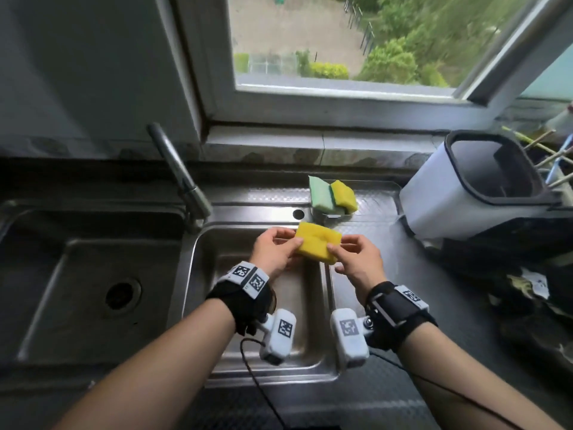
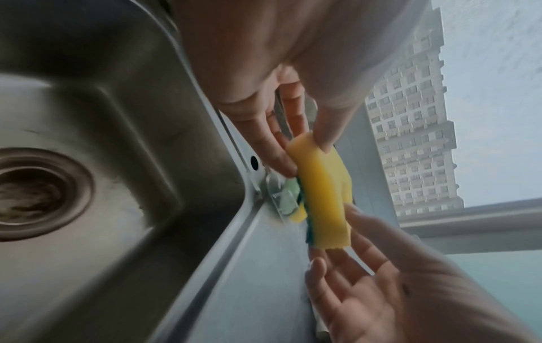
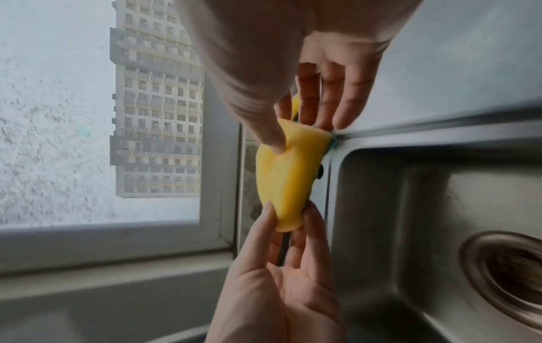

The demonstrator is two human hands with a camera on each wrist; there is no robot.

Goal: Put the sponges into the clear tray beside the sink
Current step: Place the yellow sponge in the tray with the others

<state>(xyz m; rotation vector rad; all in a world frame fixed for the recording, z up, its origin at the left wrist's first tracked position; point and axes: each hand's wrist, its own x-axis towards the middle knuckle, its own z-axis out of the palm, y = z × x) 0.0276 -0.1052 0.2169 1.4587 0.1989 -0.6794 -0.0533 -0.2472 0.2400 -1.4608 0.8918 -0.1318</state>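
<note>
Yellow sponge (image 1: 317, 246) held up over the back rim of the small sink basin (image 1: 266, 361), pinched at both ends: left hand (image 1: 273, 252) grasping its left end between thumb and fingers, right hand (image 1: 356, 262) grasping its right end the same way. In left wrist view, thumb on top edge and fingers (image 2: 272, 148) behind the same sponge (image 2: 322, 197), dark green scrub layer showing along its underside; right hand (image 2: 381, 297) coming in from below with fingertips on the lower end. In right wrist view, thumb dented into the sponge (image 3: 290, 174), foam creased there; left hand (image 3: 281, 290) pinching the lower end. Sponge slightly buckled in the middle in head view. Clear tray (image 1: 336, 215) just behind, on the steel drainboard (image 1: 375, 197) right of the overflow hole (image 1: 298, 214), already holding a pale green sponge (image 1: 321, 195) and a second yellow sponge (image 1: 344, 196), both leaning and sticking up above the tray rim. Held sponge near the tray but not touching it. Larger basin with drain (image 1: 122, 294) to the left, faucet (image 1: 183, 178) between basins. White bin with dark rim (image 1: 465, 187) on the counter at right. Window (image 1: 341, 41) behind the sink.
</note>
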